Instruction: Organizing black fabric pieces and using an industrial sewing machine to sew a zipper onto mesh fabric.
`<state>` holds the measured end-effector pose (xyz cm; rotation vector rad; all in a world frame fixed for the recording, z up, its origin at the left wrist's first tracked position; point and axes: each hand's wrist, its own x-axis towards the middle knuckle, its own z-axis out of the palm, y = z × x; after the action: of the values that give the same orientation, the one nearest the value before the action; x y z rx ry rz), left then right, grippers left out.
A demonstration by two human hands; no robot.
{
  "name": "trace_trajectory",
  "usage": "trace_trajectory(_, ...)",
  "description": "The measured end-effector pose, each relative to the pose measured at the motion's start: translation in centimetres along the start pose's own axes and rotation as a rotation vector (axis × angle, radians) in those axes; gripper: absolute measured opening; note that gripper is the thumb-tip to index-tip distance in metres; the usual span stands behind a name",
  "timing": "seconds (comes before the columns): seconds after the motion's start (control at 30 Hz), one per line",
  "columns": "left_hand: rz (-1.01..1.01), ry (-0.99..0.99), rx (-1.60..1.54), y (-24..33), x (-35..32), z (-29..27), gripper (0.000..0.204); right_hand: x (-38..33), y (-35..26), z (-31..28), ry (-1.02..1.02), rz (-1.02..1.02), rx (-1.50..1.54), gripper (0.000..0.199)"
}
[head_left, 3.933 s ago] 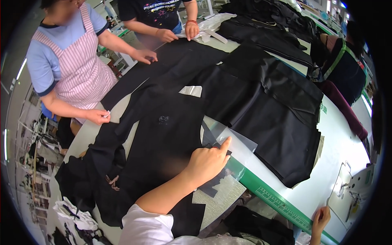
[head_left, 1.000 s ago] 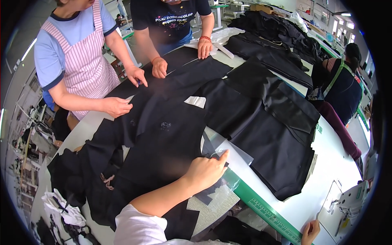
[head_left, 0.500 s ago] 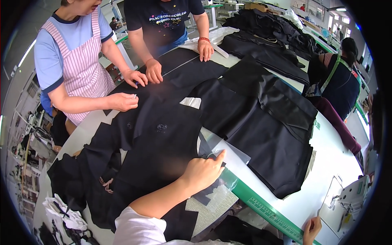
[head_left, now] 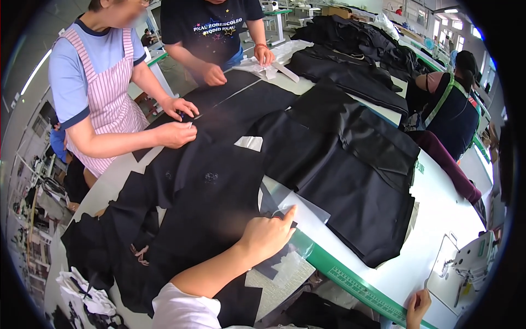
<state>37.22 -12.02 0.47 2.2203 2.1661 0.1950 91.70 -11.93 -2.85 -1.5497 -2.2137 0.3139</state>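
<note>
My left hand [head_left: 268, 236] lies over the table's near edge, beside the black cut cloth [head_left: 219, 205]. Its index finger is stretched out over a clear plastic sheet [head_left: 301, 205]; the other fingers curl under, and their tips are hidden. Dark scraps and a patterned pale piece [head_left: 287, 271] sit just below this hand. My right hand [head_left: 418, 308] is at the green table edge [head_left: 350, 279] on the lower right, fingers curled in; what they hold, if anything, does not show. More black cloth panels [head_left: 350, 181] are spread beyond the plastic sheet.
A sewing machine [head_left: 471, 255] stands at the right. Across the table, a person in a striped apron [head_left: 109, 82] and one in a dark shirt [head_left: 219, 27] handle black cloth. Black garments [head_left: 356, 41] are heaped at the back; another person [head_left: 460, 104] sits at the right.
The apron wearer's hands have moved right along the cloth. The dark-shirted person has lifted one hand off it; the other is now at white scraps. My hands keep almost the same pose.
</note>
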Motion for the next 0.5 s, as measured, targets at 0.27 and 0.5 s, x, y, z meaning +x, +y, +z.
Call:
trace_trajectory(0.27, 0.001, -0.002, 0.010, 0.1, -0.2, -0.6, 0.057, -0.1, 0.7, 1.6, 0.102, 0.056, 0.082, 0.020)
trace_trajectory(0.5, -0.038, -0.039, 0.012, 0.0, -0.2, -0.1, 0.059, -0.2, -0.1, 1.9, 0.098, 0.109, 0.100, 0.019)
